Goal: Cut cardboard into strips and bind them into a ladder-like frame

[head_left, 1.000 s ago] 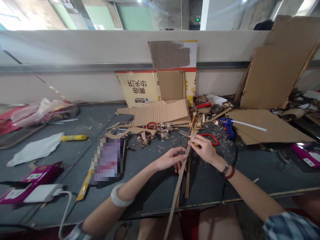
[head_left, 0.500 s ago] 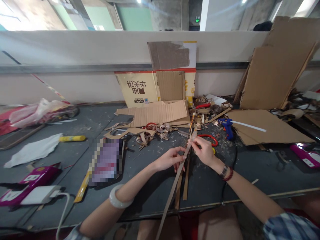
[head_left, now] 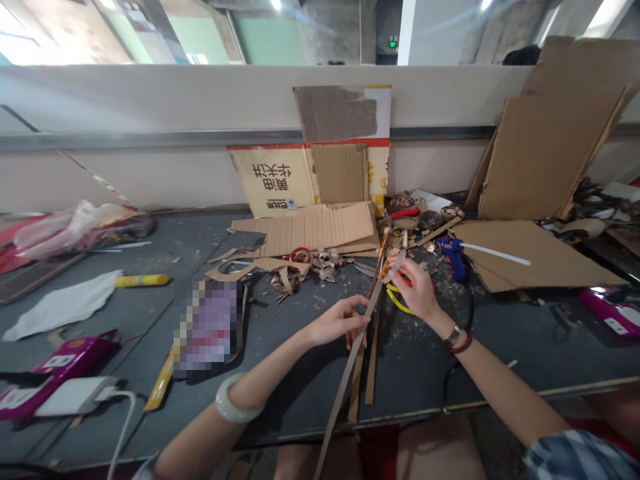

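My left hand [head_left: 340,322] grips a long, narrow cardboard strip [head_left: 350,363] whose lower end runs past the table edge. My right hand [head_left: 416,288] sits just to the right of the strip's upper end, its fingertips pinching a small orange-and-white cardboard piece [head_left: 389,269]. Right under that hand lie scissors with yellow and red handles [head_left: 397,298], partly hidden by it. A second thin cardboard strip [head_left: 371,357] lies on the table beside the long one. A blue hot glue gun [head_left: 454,259] rests farther right, holding a white glue stick [head_left: 495,254].
The dark worktop [head_left: 415,393] is littered with cardboard scraps and shavings. Corrugated cardboard sheets [head_left: 313,230] and printed boxes lean against a low wall behind. A blurred object [head_left: 210,327], a white charger [head_left: 73,397] and a magenta device [head_left: 60,363] lie left.
My right hand has moved up and right off the long strip, holding the small piece. The yellow scissors handle now shows beneath it. My left hand still holds the strip.
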Demonstrator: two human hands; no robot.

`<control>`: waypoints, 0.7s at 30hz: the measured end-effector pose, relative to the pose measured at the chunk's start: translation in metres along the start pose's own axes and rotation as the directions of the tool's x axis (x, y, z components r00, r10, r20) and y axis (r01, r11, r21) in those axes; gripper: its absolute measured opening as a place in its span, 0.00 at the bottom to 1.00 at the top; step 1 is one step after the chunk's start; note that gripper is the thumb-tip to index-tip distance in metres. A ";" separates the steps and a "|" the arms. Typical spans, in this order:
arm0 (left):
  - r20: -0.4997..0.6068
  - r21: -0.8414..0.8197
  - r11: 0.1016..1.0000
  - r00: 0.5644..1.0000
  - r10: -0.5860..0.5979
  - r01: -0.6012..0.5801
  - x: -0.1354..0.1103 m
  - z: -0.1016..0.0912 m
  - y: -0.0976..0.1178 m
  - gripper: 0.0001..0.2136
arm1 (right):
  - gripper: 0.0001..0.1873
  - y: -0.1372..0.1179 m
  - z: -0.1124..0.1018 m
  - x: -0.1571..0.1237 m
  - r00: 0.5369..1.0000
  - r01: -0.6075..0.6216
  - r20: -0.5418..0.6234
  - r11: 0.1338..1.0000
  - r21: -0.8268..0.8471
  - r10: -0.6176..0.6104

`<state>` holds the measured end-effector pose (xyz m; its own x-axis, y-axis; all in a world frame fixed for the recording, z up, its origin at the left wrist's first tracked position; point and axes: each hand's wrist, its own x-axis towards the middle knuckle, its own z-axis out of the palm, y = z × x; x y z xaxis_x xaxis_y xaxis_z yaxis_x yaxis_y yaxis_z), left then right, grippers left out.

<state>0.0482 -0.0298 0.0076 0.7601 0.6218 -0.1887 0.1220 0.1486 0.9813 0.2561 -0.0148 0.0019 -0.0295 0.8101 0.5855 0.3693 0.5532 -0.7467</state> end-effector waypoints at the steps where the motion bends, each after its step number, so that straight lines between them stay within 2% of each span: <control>1: 0.001 -0.010 1.000 1.000 0.005 -0.005 0.000 0.000 0.000 0.14 | 0.14 -0.002 0.001 -0.001 0.997 0.053 0.062 0.995 -0.080 -0.049; 4: 0.027 -0.026 1.000 1.000 0.017 -0.016 -0.001 -0.001 0.000 0.13 | 0.16 -0.004 0.004 -0.005 0.976 0.163 0.180 0.964 -0.212 -0.125; 7: 0.066 -0.030 1.000 0.998 0.007 -0.005 -0.002 -0.002 -0.002 0.13 | 0.08 -0.003 0.008 -0.007 0.971 0.183 0.195 0.955 -0.232 -0.138; 9: 0.079 -0.026 1.000 0.997 -0.002 0.004 -0.002 -0.002 -0.002 0.14 | 0.08 -0.001 0.010 -0.009 0.971 0.188 0.192 0.956 -0.226 -0.145; 15: -0.003 -0.014 1.000 1.000 0.001 -0.001 0.000 0.000 -0.001 0.23 | 0.09 -0.005 0.019 -0.018 0.955 0.211 0.248 0.957 -0.197 -0.160; 17: 0.002 -0.003 1.000 1.000 0.002 -0.002 0.000 0.001 -0.001 0.24 | 0.10 -0.007 0.020 -0.019 0.960 0.205 0.231 0.960 -0.190 -0.159; 21: 0.033 0.031 0.999 0.999 0.008 -0.009 -0.002 0.000 0.002 0.22 | 0.10 -0.003 0.014 -0.013 0.992 0.113 0.086 0.971 -0.212 -0.097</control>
<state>0.0472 -0.0309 0.0097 0.7814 0.5975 -0.1799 0.1349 0.1196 0.9836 0.2427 -0.0244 -0.0079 -0.1449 0.7665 0.6257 0.5522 0.5874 -0.5916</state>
